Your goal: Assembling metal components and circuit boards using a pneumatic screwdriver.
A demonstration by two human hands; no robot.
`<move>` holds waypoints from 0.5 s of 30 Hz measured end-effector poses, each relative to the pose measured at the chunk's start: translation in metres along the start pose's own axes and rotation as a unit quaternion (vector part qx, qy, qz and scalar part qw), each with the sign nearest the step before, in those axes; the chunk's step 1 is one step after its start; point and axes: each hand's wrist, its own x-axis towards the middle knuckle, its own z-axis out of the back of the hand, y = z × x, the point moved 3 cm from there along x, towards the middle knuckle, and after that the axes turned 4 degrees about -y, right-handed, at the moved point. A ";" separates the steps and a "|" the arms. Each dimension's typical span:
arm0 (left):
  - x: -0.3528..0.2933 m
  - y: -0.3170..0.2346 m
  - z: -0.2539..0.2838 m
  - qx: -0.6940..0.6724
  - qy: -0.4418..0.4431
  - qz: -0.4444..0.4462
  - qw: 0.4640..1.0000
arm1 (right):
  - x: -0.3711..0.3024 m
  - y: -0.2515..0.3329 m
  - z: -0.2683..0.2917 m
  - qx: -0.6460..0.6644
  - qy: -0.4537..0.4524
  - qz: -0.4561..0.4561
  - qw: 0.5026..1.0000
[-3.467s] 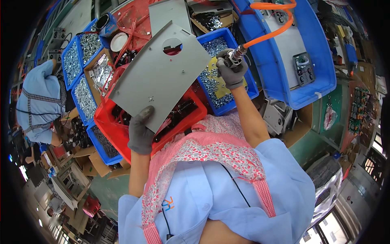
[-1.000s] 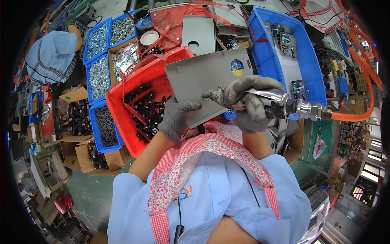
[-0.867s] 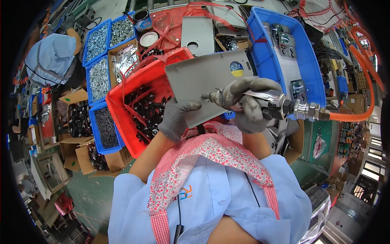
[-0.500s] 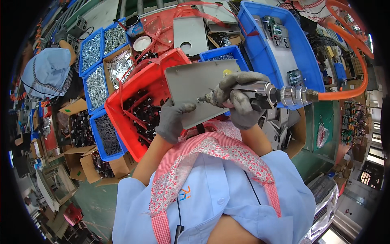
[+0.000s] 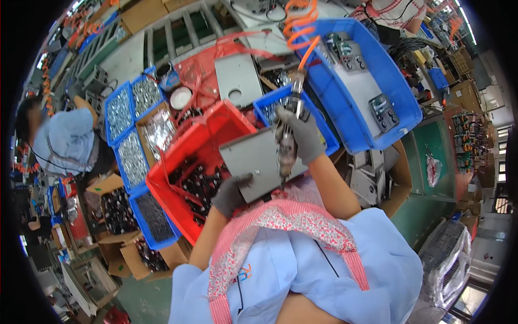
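The gloved left hand (image 5: 231, 196) pinches the near-left corner of a grey metal panel (image 5: 247, 156), thumb on top; its other fingers are largely hidden. The panel lies over the right edge of the red crate (image 5: 159, 186). The gloved right hand (image 5: 305, 137) is wrapped around an air screwdriver (image 5: 287, 154), nose pointing down towards the panel's near edge; whether the tip touches is hard to tell. Hand and tool cover the panel's right part.
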 end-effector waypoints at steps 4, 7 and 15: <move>-0.013 0.000 -0.018 -0.002 -0.003 -0.027 1.000 | 0.014 -0.028 -0.006 0.149 0.109 -0.095 0.978; 0.003 -0.002 -0.018 0.021 0.055 -0.022 0.998 | 0.017 -0.032 -0.010 0.276 0.149 -0.103 0.944; 0.003 -0.018 -0.045 0.178 0.120 -0.177 0.961 | 0.015 -0.003 -0.033 0.226 0.086 0.003 0.970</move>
